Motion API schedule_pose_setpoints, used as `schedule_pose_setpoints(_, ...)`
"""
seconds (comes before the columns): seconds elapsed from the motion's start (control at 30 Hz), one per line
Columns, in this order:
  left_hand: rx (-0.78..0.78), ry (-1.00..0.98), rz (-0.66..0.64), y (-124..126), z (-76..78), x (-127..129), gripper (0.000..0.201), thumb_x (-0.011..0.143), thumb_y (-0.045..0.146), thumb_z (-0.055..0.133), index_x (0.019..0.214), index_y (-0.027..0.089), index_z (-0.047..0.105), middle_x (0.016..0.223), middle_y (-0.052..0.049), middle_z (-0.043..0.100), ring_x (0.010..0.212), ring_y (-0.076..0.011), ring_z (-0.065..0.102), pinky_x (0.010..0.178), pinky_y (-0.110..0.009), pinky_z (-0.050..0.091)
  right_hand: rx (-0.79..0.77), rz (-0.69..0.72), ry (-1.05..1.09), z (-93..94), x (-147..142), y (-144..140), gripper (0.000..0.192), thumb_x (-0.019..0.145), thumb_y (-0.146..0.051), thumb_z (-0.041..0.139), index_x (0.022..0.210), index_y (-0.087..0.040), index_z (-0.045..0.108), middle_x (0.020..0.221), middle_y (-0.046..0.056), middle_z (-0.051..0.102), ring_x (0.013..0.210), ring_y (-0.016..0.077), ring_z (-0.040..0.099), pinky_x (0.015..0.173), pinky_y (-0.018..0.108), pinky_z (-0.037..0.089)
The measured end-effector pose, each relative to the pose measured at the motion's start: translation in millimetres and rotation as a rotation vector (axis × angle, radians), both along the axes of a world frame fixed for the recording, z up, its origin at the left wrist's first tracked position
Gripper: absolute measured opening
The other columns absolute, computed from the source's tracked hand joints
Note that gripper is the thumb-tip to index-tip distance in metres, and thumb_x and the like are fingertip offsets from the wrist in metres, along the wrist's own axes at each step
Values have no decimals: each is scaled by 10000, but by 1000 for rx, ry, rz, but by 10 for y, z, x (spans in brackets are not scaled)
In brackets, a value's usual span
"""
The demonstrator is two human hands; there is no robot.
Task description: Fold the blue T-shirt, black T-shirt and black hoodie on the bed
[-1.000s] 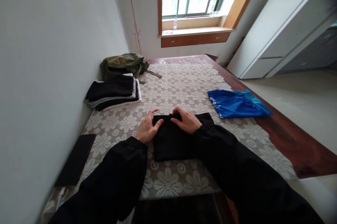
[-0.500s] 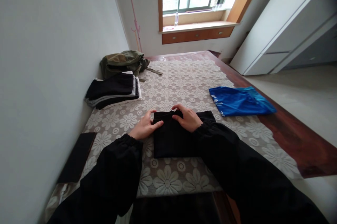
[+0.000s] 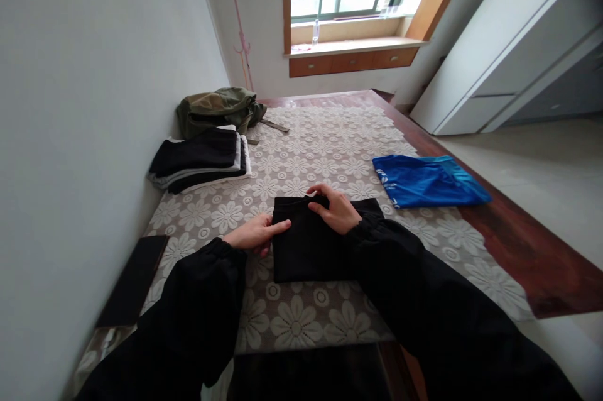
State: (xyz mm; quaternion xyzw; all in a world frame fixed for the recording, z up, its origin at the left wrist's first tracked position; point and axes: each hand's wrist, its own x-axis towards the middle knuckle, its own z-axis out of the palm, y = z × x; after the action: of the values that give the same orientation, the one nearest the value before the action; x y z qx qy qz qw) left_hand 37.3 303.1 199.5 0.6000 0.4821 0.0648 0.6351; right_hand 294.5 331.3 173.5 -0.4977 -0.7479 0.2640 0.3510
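**Left hand slides down the edge of the folded black garment**

Since the earlier frames the left hand (image 3: 252, 234) has dropped from the garment's upper left corner to its left edge, lower in the frame, and now lies flatter, fingers stretched out along the cloth with a fingertip just touching it; it grips nothing. The right hand (image 3: 336, 209) has barely shifted: it rests on the top edge of the folded black garment (image 3: 311, 247), fingers curled over the fold and pressing it down, open rather than clenched. Judging by this, the fold is being smoothed flat, not opened again.

The garment lies at centre frame on the flowered lace cloth (image 3: 330, 149) covering the bench (image 3: 527, 256). A blue garment (image 3: 426, 182) lies right of centre, apart. At upper left, by the wall, sits a stack of folded dark and white clothes (image 3: 200, 159), with an olive green bag (image 3: 217, 110) just behind it; what the bag holds cannot be seen. A dark flat object (image 3: 134, 278) lies at lower left.
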Motion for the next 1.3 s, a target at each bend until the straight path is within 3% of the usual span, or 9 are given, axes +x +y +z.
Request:
schedule_pose_setpoints(0.13,-142,3,-207,-50,109,-33,570,758,756,727,780,189,679,565,-14,653,404,-126,522,376,-249,284,18,1,33,4,1,0,259,863,-300,659,1117,-255,663,981,37,737,956,241,692,891,382,525)
schedule_pose_setpoints(0.27,-206,-10,-319,-68,161,-42,592,756,777,713,656,195,671,542,-40,660,397,-134,508,383,-262,317,10,7,24,11,-3,-4,267,855,-295,664,1118,-252,667,989,40,736,963,243,692,892,382,528)
schedule_pose_setpoints(0.5,-295,45,-361,-112,175,-20,550,711,746,778,756,208,671,608,-31,715,455,-160,596,430,-257,382,0,1,22,10,0,7,232,868,-319,667,1090,-255,678,960,31,738,942,240,687,882,380,527)
schedule_pose_setpoints(0.67,-318,65,-379,-127,145,-12,546,692,725,799,696,200,651,630,-49,730,512,-176,634,469,-263,415,4,9,26,-6,1,10,241,860,-317,667,1090,-249,680,969,37,743,955,245,689,880,380,526)
schedule_pose_setpoints(0.93,-292,29,-296,-146,161,7,529,669,687,846,833,212,682,600,-16,702,496,-196,645,451,-268,409,5,5,23,-16,6,15,230,868,-320,670,1086,-248,682,970,37,749,959,243,695,883,380,531)
schedule_pose_setpoints(1.13,-302,41,-357,-133,128,-10,509,715,705,796,722,214,662,555,-17,668,510,-192,639,467,-268,424,9,11,9,-7,3,10,232,864,-314,679,1087,-250,690,982,38,754,962,242,700,881,380,534)
schedule_pose_setpoints(1.3,-305,70,-385,-121,120,-24,605,741,790,707,577,217,603,508,-16,617,459,-172,585,433,-274,407,5,6,14,8,3,5,214,869,-308,682,1077,-261,696,971,28,761,959,241,705,877,377,539)
